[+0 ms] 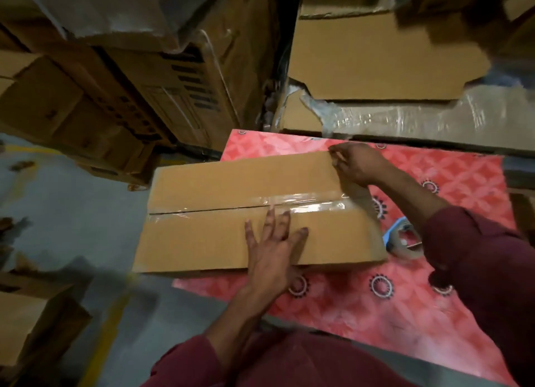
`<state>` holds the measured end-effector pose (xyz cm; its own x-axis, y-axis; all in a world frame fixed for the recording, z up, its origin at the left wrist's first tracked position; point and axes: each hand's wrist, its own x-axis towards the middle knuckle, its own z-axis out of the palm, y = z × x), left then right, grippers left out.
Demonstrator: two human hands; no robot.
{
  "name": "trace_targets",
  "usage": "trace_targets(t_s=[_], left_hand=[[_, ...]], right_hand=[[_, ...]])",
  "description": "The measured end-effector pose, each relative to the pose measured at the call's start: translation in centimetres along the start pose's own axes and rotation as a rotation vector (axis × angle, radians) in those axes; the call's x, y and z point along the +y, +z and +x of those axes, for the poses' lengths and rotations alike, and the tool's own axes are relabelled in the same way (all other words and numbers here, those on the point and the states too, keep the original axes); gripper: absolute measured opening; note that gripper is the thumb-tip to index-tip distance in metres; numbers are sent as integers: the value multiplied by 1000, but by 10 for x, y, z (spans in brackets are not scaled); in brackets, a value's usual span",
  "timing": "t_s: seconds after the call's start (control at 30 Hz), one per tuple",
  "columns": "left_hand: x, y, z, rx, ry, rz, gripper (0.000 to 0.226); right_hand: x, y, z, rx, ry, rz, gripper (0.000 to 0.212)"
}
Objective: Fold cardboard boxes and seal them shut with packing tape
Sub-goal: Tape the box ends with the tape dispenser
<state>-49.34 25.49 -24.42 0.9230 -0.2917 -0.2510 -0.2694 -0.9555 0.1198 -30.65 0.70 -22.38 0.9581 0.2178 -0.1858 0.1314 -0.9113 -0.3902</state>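
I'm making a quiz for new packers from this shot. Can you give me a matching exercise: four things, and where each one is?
Things:
1. left hand
2. right hand
3. tape dispenser
4. clear tape

Places:
A. along the box's centre seam
B. at the box's far right corner
C. flat on the box's near flap
D. on the red mat, right of the box

Pairs: 1-C, 2-B, 3-D, 4-A
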Motion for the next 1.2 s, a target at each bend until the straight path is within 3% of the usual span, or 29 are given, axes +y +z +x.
trace_targets(t_s=[0.1,0.27,0.47,0.6,0.67,0.77,0.9,1.0,1.1,1.2], left_hand=[[-15,-6,2,62,-131,74,86],[-66,-17,31,273,-294,-27,88],[-88,-39,92,291,-428,-572,45],[-70,-50,112,363,-543,-918,37],[-63,-50,119,340,-532,-924,52],[-60,-46,124,287,-500,-794,47],[-49,-40,120,294,-402,-579,60],[-25,-35,110,370,-284,-575,57],[10,-27,99,417,-208,-666,49],[42,-14,91,426,-170,-662,51]], right_hand=[[19,-2,-12,45,58,66,43],[30,7,-43,51,210,61,36],[30,39,-96,135,340,200,52],[2,47,-126,178,382,297,53],[-18,53,-141,180,386,316,41],[-22,68,-155,205,377,364,39],[17,70,-163,181,341,466,59],[68,66,-150,122,377,315,24],[123,57,-124,-37,307,43,58],[145,53,-103,-284,122,-253,70]])
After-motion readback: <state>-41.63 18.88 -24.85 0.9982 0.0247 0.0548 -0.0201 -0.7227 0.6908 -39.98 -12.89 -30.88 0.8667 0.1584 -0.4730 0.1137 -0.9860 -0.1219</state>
